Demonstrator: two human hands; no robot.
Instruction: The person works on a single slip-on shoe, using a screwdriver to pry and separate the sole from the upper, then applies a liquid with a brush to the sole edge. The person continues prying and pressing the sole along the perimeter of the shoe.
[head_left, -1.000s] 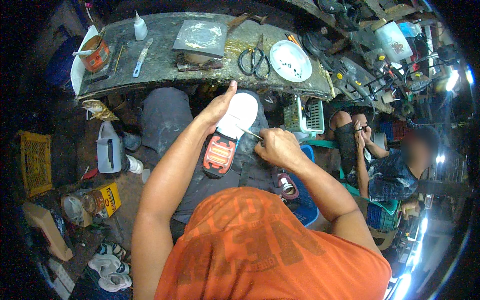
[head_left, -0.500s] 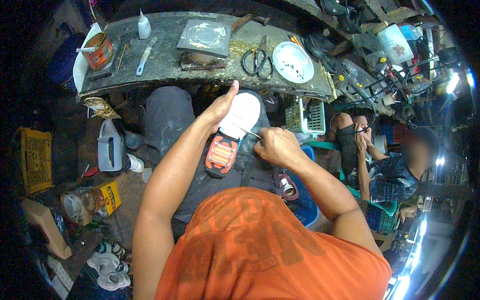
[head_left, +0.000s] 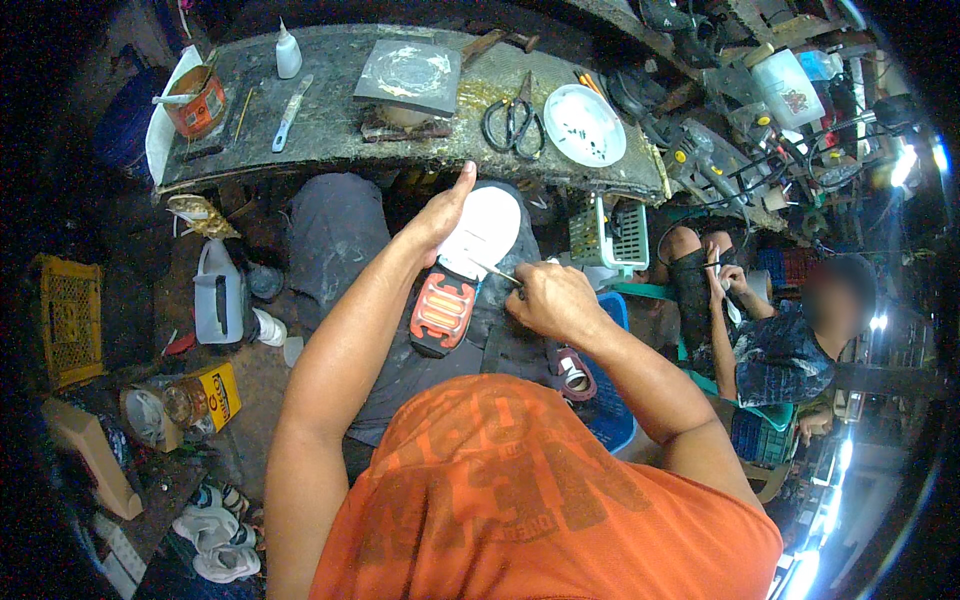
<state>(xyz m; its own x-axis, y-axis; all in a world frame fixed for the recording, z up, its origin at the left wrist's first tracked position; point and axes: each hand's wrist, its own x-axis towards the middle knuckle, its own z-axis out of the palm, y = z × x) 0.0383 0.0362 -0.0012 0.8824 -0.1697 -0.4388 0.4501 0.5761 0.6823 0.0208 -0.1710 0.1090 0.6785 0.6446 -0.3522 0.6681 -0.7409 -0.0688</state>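
Sole up over my lap lies a shoe (head_left: 484,222), its front part white and its heel end black with red-orange panels. My left hand (head_left: 440,218) grips its left side, thumb pointing up and fingers mostly hidden beneath. In my right hand (head_left: 555,298) is a thin pointed tool (head_left: 497,272), held in closed fingers. Its tip touches or nearly touches the white part close to the heel panel; its exact kind is too small to tell.
Ahead, a workbench (head_left: 330,130) carries scissors (head_left: 514,128), a white plate (head_left: 585,125), a knife (head_left: 292,115), a squeeze bottle (head_left: 288,54) and an orange can (head_left: 200,103). Baskets (head_left: 628,235) stand right, a jug (head_left: 218,295) left. A co-worker (head_left: 770,340) sits at right.
My right hand and the thin tool have shifted slightly down toward the heel end. My left hand and the shoe stay nearly still. The co-worker's hands have moved.
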